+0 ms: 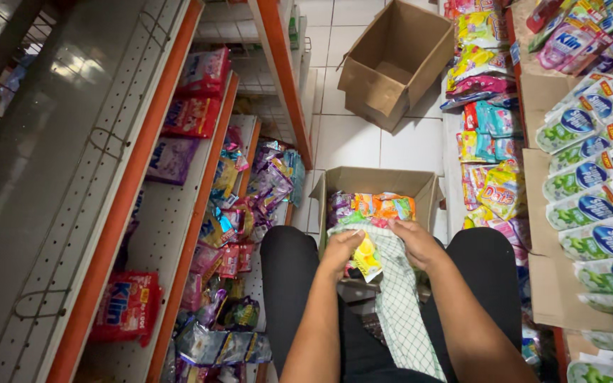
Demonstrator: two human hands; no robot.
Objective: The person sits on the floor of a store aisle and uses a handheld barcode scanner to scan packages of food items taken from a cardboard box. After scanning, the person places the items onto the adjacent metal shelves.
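Gripping yellow sachets [367, 257], both hands [340, 250] over a cardboard box [381, 181]; white tiled floor [352, 138]; stocked shelves [179, 213] alongside.

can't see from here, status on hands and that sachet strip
Left hand pinching yellow sachet strip. Right hand on it too. Open box right ahead, nothing blocking.

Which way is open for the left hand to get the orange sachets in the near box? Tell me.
Probably yes, from above: the left hand rests at the open box, whose flaps stand clear, and the orange sachets lie uncovered just beyond it.
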